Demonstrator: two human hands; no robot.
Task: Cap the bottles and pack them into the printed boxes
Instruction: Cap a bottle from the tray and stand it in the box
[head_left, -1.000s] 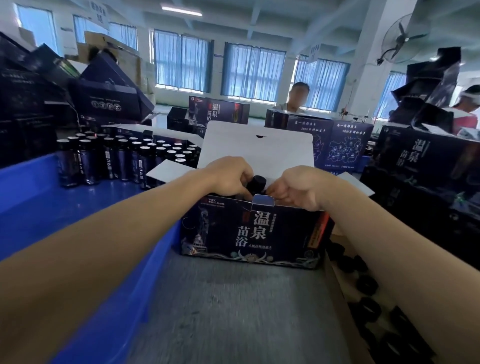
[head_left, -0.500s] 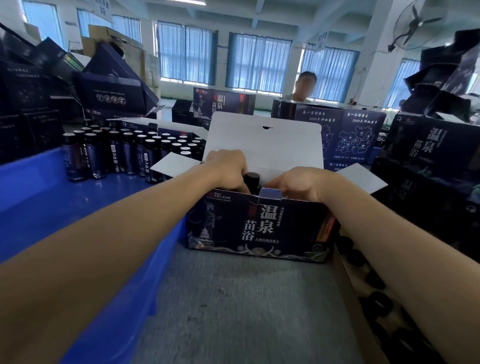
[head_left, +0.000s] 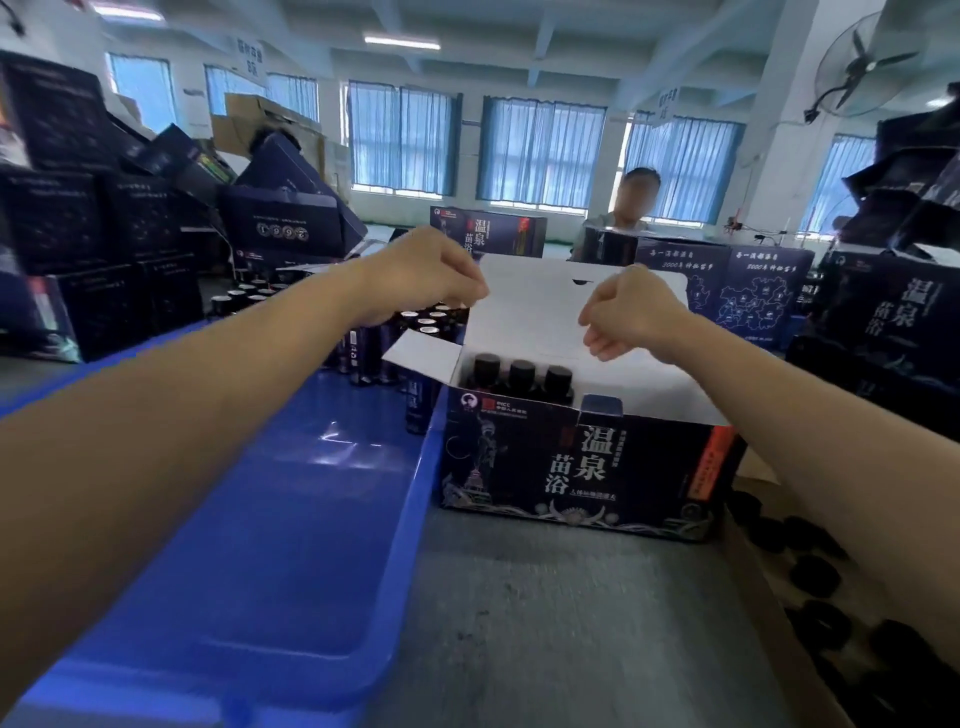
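Note:
The printed dark box (head_left: 582, 462) stands open in front of me, its white lid (head_left: 540, 317) raised at the back. Three capped bottles (head_left: 519, 375) stand in a row in its left part. My left hand (head_left: 431, 275) hovers above the box's left flap, fingers hanging loosely curled and holding nothing. My right hand (head_left: 628, 317) hangs over the middle of the box, also loosely curled and empty. Several uncapped bottles (head_left: 421, 325) stand in the blue tray (head_left: 311, 519) to the left. Loose black caps (head_left: 813, 574) lie at the right.
Dark printed boxes are stacked high at the left (head_left: 78, 234) and at the right (head_left: 893, 312). More printed boxes (head_left: 727, 296) stand behind the open one, with a person (head_left: 623, 218) beyond them. Grey tabletop (head_left: 571, 623) lies in front of the box.
Both hands have come up out of the box and let go of the bottle they held there. Three capped bottles now show in the box. My view has tilted a little.

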